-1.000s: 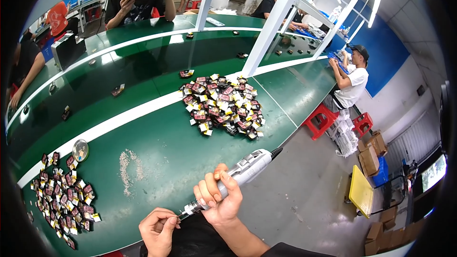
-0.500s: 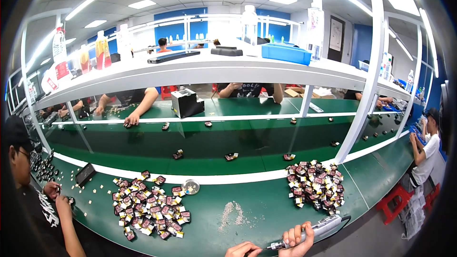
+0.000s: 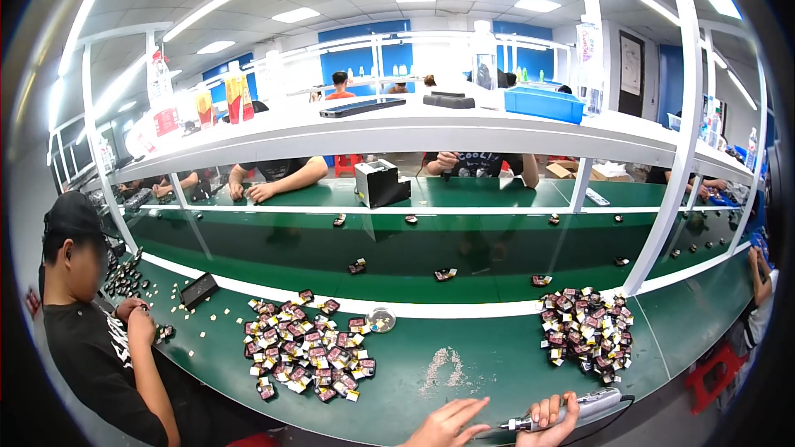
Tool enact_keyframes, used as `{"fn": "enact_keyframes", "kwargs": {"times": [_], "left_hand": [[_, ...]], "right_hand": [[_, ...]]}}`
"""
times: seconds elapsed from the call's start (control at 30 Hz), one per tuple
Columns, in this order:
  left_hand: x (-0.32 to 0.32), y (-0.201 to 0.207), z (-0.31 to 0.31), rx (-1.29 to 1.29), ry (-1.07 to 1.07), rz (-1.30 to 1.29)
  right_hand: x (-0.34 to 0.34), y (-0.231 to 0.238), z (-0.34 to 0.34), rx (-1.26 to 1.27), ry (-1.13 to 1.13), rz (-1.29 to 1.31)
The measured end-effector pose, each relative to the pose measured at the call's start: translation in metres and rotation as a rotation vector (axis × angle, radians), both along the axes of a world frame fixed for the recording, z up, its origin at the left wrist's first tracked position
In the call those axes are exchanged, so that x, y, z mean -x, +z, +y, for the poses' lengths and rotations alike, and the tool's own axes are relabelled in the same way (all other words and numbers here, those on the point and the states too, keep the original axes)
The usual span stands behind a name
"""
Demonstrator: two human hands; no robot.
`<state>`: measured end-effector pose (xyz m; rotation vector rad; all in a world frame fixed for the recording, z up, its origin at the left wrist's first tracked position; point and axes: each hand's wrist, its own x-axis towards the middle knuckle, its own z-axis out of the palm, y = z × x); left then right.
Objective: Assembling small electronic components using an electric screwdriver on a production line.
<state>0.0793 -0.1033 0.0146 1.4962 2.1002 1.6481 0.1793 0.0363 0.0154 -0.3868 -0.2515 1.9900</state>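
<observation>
In my right hand (image 3: 553,422) is a grey electric screwdriver (image 3: 601,401), fingers wrapped round its front part, the bit pointing left. My left hand (image 3: 447,425) is beside the bit with its fingers stretched out and apart; nothing shows in it. Both hands are at the near edge of the green bench (image 3: 497,339). Beyond them lies a scatter of tiny pale pieces (image 3: 448,369), too small to name. A heap of small black parts with reddish faces and white-and-yellow tabs (image 3: 302,353) is to the left. A similar heap (image 3: 586,335) sits to the right.
A round clear dish (image 3: 381,319) touches the left heap's far side. Behind runs a dark green conveyor belt (image 3: 406,252) with spaced parts. White posts (image 3: 669,207) carry an overhead shelf (image 3: 373,142). A co-worker (image 3: 91,331) sits at the left near a black box (image 3: 199,290).
The view has swung left, so the scene sits farther right. My left hand's fingers, earlier closed near the screwdriver tip, are now spread. A co-worker's hand across the belt has drawn back.
</observation>
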Motion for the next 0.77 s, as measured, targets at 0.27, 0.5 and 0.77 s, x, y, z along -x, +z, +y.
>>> {"fn": "enact_keyframes", "kwargs": {"times": [0.27,0.5,0.77], "left_hand": [[0.208,0.238,0.050,-0.228,0.354,0.918],[0.380,0.364,0.060,0.654,0.386,0.457],[0.395,0.370,0.079,0.699,0.547,0.533]], "right_hand": [[-0.017,-0.030,0.023,-0.007,-0.015,-0.083],[-0.016,-0.046,0.027,0.010,0.061,-0.030],[-0.013,-0.093,0.043,-0.155,0.081,0.079]]}}
